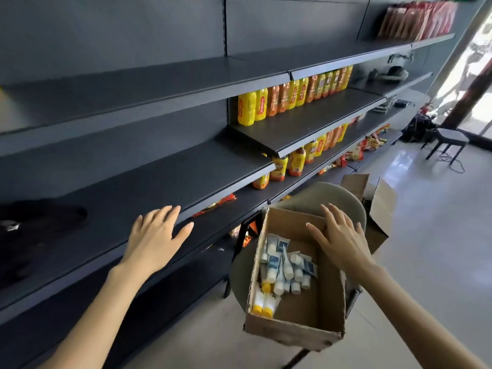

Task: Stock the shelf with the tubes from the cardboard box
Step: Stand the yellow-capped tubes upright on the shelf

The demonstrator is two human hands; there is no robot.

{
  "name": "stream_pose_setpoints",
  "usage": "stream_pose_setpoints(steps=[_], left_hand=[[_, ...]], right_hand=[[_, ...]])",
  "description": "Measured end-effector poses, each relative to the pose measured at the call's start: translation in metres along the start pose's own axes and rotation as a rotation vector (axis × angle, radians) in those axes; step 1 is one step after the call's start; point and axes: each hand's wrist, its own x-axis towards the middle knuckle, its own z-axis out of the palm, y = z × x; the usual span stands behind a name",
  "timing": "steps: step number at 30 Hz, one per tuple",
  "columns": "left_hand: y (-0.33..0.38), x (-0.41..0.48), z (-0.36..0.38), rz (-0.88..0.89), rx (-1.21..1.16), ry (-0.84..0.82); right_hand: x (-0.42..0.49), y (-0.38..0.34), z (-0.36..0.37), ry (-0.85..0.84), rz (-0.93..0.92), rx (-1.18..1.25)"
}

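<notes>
An open cardboard box (pixel 306 312) sits on a grey chair seat to the right of the dark shelf (pixel 165 182). Several white and blue tubes (pixel 282 265) lie piled along its left side, with yellow-capped ones nearest me. My right hand (pixel 338 235) hovers over the far right part of the box, fingers spread, holding nothing. My left hand (pixel 154 235) is stretched out flat over the front edge of the shelf, fingers straight and empty.
A black object (pixel 34 222) lies on the shelf at the left. Yellow and orange bottles (pixel 290 94) fill the shelves further right, snack packets below. A second open carton (pixel 375 198) stands behind the chair. A dark stool (pixel 450 139) stands on the floor far right.
</notes>
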Motion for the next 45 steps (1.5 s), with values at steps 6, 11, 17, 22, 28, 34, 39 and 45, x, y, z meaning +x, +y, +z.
stream_pose_setpoints(steps=[6, 11, 17, 22, 28, 34, 39, 45], left_hand=[[0.016, 0.026, 0.031, 0.051, -0.019, -0.169], [0.036, 0.056, 0.071, 0.112, -0.063, -0.326], [0.064, 0.084, 0.123, 0.217, -0.069, -0.480], [0.071, 0.097, 0.163, 0.250, -0.061, -0.595], [0.082, 0.107, 0.200, 0.249, -0.085, -0.678], [0.096, 0.123, 0.231, 0.212, -0.118, -0.720], [0.105, 0.129, 0.254, 0.212, -0.123, -0.718], [0.105, 0.124, 0.277, 0.225, -0.153, -0.685]], right_hand=[[0.001, 0.018, 0.050, -0.113, 0.131, 0.059], [0.006, 0.024, 0.099, -0.215, 0.236, 0.104], [0.008, 0.028, 0.152, -0.324, 0.337, 0.138], [0.008, 0.028, 0.196, -0.387, 0.413, 0.204], [0.006, 0.032, 0.249, -0.506, 0.587, 0.391], [0.008, 0.045, 0.295, -0.621, 0.761, 0.536], [0.016, 0.046, 0.325, -0.640, 0.933, 0.719], [0.025, 0.037, 0.360, -0.683, 1.119, 0.877]])
